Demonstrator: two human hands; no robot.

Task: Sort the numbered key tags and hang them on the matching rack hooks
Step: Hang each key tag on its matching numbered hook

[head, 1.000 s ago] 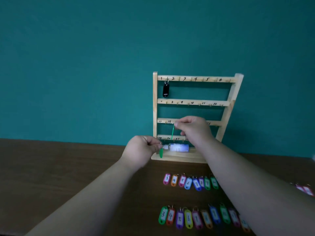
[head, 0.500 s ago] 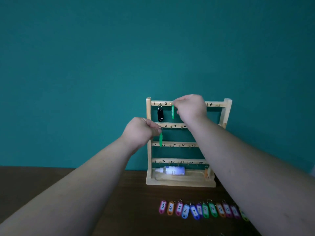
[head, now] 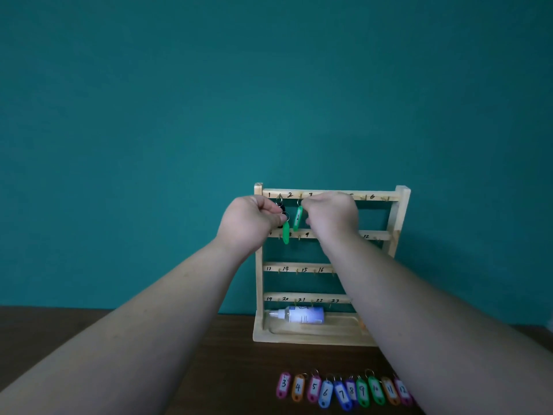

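A wooden key rack (head: 400,223) with numbered hook rails stands on the brown table. My right hand (head: 330,217) pinches the ring of a green tag (head: 297,218) at the top rail, by the hook marked 2. My left hand (head: 250,223) holds a second green tag (head: 286,233) by its ring, hanging in front of the second rail. A black tag (head: 281,208) hangs at hook 1, mostly hidden behind my left fingers. A row of coloured tags numbered 3 to 12 (head: 341,390) lies on the table in front of the rack.
A white glue bottle (head: 299,315) lies on its side in the rack's base tray (head: 311,336). A teal wall (head: 179,115) rises behind the rack. My right forearm crosses the right part of the rack and hides some hooks.
Both hands rose from the rack's base to its top rail. The right hand's green tag now hangs at hook 2; the left hand moved closer with its own tag. The view tilted up.
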